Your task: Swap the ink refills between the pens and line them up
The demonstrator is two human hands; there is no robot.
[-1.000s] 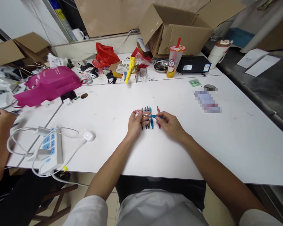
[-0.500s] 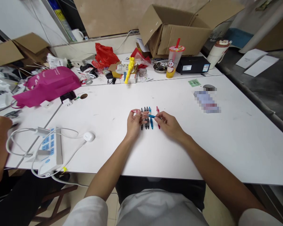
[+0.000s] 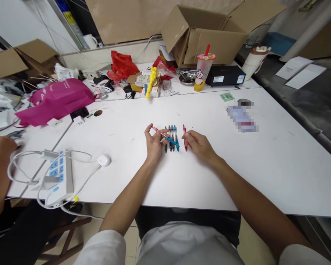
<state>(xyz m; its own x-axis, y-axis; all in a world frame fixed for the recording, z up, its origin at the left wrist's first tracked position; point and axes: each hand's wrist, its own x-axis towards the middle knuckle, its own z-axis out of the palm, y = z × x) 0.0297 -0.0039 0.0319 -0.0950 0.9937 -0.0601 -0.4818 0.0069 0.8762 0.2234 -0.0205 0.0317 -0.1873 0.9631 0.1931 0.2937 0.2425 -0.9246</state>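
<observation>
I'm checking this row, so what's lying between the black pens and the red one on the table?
In the head view, a blue pen lies between the black pens and the red pen; the left hand holds a slanted pen over it.

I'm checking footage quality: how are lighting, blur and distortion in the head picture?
Head view: bright, even light on the white tabletop, with faint soft shadow by the left hand; head view: the slim blue-and-red pen it holds looks slightly soft; head view: mosaic blocks obscure a flat pale-blue item; head view: the white fabric sleeves look stretched, as through a wide lens.
</observation>
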